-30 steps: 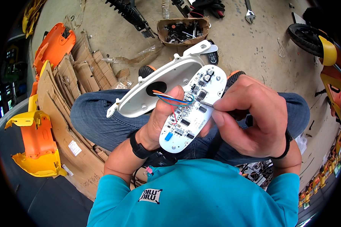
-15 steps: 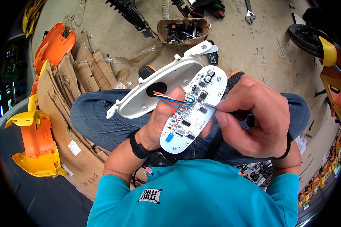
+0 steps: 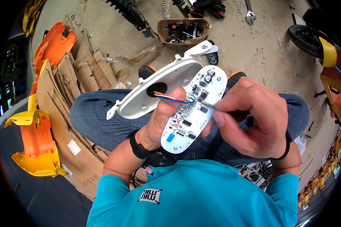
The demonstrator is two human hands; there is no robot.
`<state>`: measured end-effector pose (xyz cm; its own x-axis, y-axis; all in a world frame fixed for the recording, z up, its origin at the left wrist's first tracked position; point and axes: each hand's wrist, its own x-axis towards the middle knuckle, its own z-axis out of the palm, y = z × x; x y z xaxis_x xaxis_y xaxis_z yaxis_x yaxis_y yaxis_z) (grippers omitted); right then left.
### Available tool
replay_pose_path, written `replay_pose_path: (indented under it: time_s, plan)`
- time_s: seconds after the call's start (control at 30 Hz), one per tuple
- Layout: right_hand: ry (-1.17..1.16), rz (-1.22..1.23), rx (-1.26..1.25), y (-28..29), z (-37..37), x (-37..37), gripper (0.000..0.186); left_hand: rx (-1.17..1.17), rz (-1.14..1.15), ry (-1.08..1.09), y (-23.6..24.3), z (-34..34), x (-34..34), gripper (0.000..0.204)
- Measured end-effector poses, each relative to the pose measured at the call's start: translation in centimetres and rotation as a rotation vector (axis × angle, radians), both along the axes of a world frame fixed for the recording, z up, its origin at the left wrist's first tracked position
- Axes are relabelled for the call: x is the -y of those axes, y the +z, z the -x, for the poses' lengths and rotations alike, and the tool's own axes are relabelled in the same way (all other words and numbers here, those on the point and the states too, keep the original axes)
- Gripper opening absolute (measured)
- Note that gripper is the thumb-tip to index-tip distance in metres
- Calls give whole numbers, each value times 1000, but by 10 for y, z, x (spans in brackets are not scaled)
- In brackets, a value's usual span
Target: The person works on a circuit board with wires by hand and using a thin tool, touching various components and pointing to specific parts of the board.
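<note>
An oval white circuit board (image 3: 189, 125) with chips, capacitors and coloured wires (image 3: 173, 98) sits in my left hand (image 3: 159, 121), thumb along its left edge and fingers beneath. My right hand (image 3: 254, 117) pinches a thin metal tool (image 3: 210, 105), its tip on the board near a square chip. Just behind the board, over my legs, is a white plastic oval housing (image 3: 130, 106) with a dark round centre and mounting tabs; whether my fingers touch it is hidden.
Cardboard sheets (image 3: 53, 106) and orange (image 3: 55, 39) and yellow panels (image 3: 38, 162) lie at left. Ahead are a cardboard box (image 3: 163, 32) of small parts, a shock absorber (image 3: 129, 17), gloves (image 3: 208, 7) and a wrench (image 3: 249, 15). At right stands a black tyre (image 3: 303, 39).
The board and my right hand have shifted very slightly. The grip of both hands looks the same, with the tool's tip still near the square chip.
</note>
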<state>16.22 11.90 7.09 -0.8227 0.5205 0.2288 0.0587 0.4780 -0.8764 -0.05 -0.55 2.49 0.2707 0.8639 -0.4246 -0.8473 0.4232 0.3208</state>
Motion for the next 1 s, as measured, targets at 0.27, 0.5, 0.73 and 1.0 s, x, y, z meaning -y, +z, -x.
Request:
replay_pose_path:
  time_s: [0.27, 0.5, 0.73, 1.0]
  plan:
    - [7, -13, 29, 4, -1, -1, 13, -46, 22, -18, 1, -1, 0, 73]
    - [-18, 0, 38, 4, 0, 0, 13, 31, 21, 8, 0, -1, 0, 72]
    - [-13, 8, 37, 5, 0, 0, 13, 10, 23, 9, 1, 0, 0, 72]
    - [-5, 10, 35, 4, -1, -1, 14, -21, 7, 6, 0, -1, 0, 71]
